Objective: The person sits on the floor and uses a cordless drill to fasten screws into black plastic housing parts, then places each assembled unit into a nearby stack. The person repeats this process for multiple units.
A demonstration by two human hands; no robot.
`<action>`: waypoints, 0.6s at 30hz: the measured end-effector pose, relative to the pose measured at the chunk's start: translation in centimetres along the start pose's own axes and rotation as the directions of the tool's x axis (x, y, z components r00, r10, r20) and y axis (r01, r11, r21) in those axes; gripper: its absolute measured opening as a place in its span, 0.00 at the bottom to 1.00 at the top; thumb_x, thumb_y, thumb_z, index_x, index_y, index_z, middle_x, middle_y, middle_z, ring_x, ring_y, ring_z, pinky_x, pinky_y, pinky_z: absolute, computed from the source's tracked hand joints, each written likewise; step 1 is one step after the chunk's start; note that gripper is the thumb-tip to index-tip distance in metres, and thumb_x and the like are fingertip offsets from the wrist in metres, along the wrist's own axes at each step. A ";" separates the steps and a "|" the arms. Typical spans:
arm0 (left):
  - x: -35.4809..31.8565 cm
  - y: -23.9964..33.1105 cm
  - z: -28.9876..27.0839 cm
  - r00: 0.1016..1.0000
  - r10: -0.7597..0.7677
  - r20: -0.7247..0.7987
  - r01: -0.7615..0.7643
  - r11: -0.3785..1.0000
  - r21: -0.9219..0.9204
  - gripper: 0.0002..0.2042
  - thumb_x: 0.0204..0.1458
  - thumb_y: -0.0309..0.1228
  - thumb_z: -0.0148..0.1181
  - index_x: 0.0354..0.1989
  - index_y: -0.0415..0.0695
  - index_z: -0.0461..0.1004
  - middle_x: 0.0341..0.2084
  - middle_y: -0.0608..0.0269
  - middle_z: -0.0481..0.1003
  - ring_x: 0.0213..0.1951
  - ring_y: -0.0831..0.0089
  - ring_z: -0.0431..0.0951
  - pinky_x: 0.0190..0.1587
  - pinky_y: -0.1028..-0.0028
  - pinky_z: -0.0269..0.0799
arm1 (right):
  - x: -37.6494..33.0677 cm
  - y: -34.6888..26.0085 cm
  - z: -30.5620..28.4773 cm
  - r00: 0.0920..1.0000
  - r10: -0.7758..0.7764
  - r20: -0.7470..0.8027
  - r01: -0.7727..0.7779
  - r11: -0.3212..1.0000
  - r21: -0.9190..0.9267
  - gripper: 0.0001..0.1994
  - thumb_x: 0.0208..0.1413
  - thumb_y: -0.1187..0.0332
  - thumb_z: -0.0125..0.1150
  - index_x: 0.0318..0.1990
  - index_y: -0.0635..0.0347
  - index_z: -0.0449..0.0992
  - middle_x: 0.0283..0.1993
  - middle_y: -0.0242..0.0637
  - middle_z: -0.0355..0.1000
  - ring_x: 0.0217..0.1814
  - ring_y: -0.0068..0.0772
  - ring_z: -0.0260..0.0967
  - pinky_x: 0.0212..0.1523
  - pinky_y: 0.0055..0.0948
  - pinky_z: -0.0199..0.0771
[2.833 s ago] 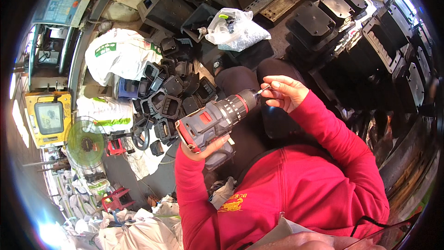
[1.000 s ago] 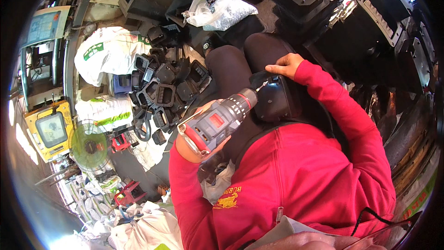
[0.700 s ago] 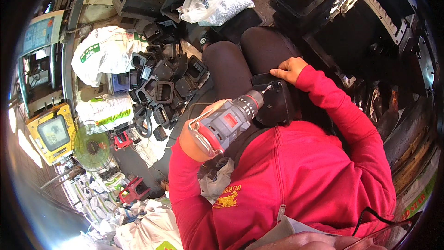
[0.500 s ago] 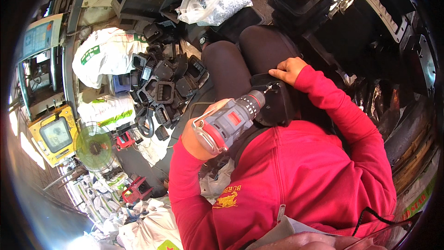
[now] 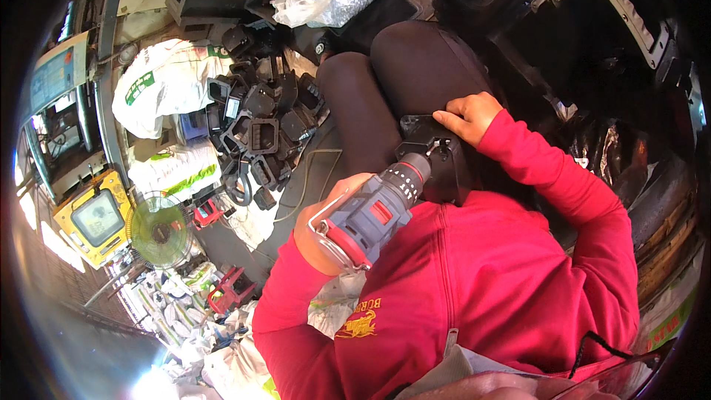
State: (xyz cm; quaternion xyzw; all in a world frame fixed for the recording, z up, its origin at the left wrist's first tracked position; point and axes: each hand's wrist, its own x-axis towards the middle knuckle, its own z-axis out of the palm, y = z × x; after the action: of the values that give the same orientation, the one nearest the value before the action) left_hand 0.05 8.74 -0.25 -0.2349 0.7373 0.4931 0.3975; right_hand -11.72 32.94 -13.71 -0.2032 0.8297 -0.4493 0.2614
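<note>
My left hand is wrapped round a grey and red cordless drill with a wire loop at its back end. The drill points up and right, its bit at the face of a black plastic housing. That housing lies on my lap against my thighs. My right hand grips its far edge, fingers bent over the rim. A small metallic tip shows between the chuck and the housing; whether it touches a screw I cannot make out.
A pile of black plastic frames lies to the left. Beyond my knees sits a clear bag of small metal pieces. White sacks, a green fan and a yellow-framed scale display stand at the left. A cable runs beside my left leg.
The drill has shifted slightly right and down, and the housing is tilted more, its face turned differently. My right hand keeps its hold on the edge. The whole view has shifted a little.
</note>
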 end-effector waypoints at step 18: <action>-2.6 1.2 0.9 0.840 0.539 -0.061 -0.495 0.808 0.321 0.23 0.52 0.28 0.55 0.58 0.39 0.64 0.45 0.55 0.74 0.41 0.67 0.79 0.43 0.72 0.76 | 0.9 0.0 -0.1 1.000 -0.011 0.027 0.009 0.999 0.049 0.21 0.58 0.52 0.55 0.28 0.64 0.77 0.20 0.47 0.68 0.23 0.40 0.67 0.29 0.38 0.67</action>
State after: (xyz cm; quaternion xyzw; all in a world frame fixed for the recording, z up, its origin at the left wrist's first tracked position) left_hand 1.00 9.94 2.36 0.0002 0.8654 0.4494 0.2218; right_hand -12.48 32.53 -13.83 -0.2070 0.8140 -0.4678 0.2751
